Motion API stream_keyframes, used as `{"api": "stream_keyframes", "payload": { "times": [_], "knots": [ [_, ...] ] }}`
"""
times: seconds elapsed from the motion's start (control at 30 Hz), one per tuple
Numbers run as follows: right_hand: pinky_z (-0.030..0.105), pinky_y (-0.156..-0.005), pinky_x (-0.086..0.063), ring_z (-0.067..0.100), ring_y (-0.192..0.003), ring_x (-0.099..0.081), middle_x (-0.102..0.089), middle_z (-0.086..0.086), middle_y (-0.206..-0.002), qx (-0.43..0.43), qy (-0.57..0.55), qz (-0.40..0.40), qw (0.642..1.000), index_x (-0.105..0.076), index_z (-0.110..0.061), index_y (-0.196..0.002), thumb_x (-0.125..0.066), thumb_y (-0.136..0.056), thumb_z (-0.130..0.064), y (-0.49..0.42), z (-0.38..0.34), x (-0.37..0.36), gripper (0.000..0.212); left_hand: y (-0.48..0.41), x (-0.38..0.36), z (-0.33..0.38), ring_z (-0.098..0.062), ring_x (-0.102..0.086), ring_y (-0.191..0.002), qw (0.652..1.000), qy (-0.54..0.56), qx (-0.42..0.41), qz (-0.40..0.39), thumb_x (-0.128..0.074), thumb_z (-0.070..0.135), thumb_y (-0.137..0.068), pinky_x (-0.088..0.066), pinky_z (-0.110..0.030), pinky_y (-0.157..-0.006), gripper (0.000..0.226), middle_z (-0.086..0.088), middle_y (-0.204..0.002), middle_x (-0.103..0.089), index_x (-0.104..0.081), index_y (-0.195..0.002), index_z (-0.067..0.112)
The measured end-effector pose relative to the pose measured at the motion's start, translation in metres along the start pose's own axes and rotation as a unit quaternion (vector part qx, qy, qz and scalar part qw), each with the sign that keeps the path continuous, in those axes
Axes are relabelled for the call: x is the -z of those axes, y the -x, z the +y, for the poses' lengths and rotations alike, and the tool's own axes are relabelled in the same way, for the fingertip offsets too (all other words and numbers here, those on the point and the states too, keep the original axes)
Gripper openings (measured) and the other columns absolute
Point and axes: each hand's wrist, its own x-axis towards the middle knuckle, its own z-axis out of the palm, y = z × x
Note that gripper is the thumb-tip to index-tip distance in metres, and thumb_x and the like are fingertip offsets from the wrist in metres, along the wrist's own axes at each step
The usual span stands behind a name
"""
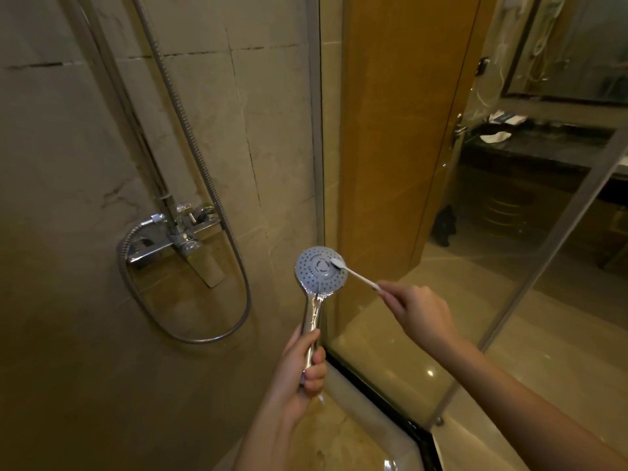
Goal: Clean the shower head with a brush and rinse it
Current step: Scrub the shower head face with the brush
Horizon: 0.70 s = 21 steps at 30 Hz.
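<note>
A chrome shower head (pixel 320 269) with a round, dotted spray face points up toward me at the centre of the view. My left hand (pixel 304 367) grips its shiny handle from below. My right hand (pixel 419 309) pinches the white handle of a small brush (pixel 356 275), and its bristle end lies against the right side of the spray face. A metal hose (pixel 190 137) loops down the wall from above, passing the tap, toward the handle.
A chrome mixer tap (pixel 173 232) and riser pipe are fixed to the tiled wall at left. A glass shower door (pixel 509 266) and a wooden panel (pixel 390 130) stand to the right, with a dark vanity counter (pixel 543 147) behind the glass.
</note>
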Motion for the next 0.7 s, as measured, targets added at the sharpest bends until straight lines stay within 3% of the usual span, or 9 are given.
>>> {"api": "stream_keyframes", "payload": {
  "times": [0.1,0.23,0.33,0.47,0.6,0.7],
  "knots": [
    [0.024,-0.060,-0.053,0.001,-0.060,-0.059,-0.060,-0.015,-0.068,0.052,0.032,-0.046,0.997,-0.062,-0.039,-0.116,-0.046,-0.097,-0.041,0.005,-0.010,0.001,0.026,0.000,0.000,0.002,0.000,-0.025,-0.026,1.000,0.017,0.006,-0.001,-0.046,0.016,-0.093,-0.015,-0.006,-0.025,0.016,0.004,-0.045,-0.035,-0.047,-0.079,0.025],
    [0.028,-0.059,-0.056,0.001,-0.062,-0.061,-0.066,-0.014,-0.075,0.023,0.025,0.017,0.999,-0.064,-0.035,-0.118,-0.048,-0.096,-0.041,-0.006,-0.001,0.002,0.028,-0.002,-0.002,0.000,0.000,-0.026,-0.027,1.000,0.011,0.018,-0.001,-0.047,0.014,-0.092,-0.016,-0.008,-0.025,0.016,0.004,-0.046,-0.035,-0.047,-0.080,0.024],
    [0.031,-0.058,-0.056,0.004,-0.060,-0.061,-0.065,-0.012,-0.071,0.065,0.075,-0.031,0.995,-0.063,-0.038,-0.115,-0.043,-0.096,-0.046,0.001,-0.004,-0.004,0.028,-0.001,0.001,-0.002,0.000,-0.026,-0.027,0.999,0.027,0.026,-0.004,-0.048,0.012,-0.092,-0.017,-0.008,-0.024,0.016,0.004,-0.045,-0.036,-0.045,-0.078,0.020],
    [0.027,-0.060,-0.056,0.002,-0.063,-0.061,-0.067,-0.012,-0.077,0.033,0.066,-0.003,0.997,-0.063,-0.036,-0.118,-0.045,-0.097,-0.043,-0.003,0.004,-0.001,0.029,-0.004,0.007,-0.002,0.000,-0.027,-0.026,0.999,0.030,0.038,-0.010,-0.049,0.009,-0.089,-0.017,-0.009,-0.023,0.018,0.004,-0.045,-0.035,-0.044,-0.075,0.018],
    [0.032,-0.065,-0.056,0.010,-0.072,-0.066,-0.070,-0.008,-0.083,0.074,0.100,-0.052,0.991,-0.061,-0.037,-0.118,-0.038,-0.097,-0.048,0.005,-0.004,-0.008,0.033,-0.006,0.015,0.001,-0.001,-0.027,-0.023,0.995,0.071,0.060,-0.028,-0.056,0.014,-0.077,-0.017,-0.009,-0.022,0.023,0.005,-0.037,-0.034,-0.034,-0.069,0.016],
    [0.026,-0.064,-0.055,0.004,-0.072,-0.064,-0.070,-0.014,-0.084,0.038,0.058,-0.003,0.998,-0.065,-0.036,-0.117,-0.045,-0.097,-0.044,-0.004,-0.003,-0.008,0.030,-0.009,0.016,0.006,-0.001,-0.027,-0.023,0.995,0.076,0.064,-0.031,-0.058,0.014,-0.073,-0.018,-0.009,-0.022,0.023,0.005,-0.039,-0.034,-0.035,-0.071,0.016]
  ]
}}
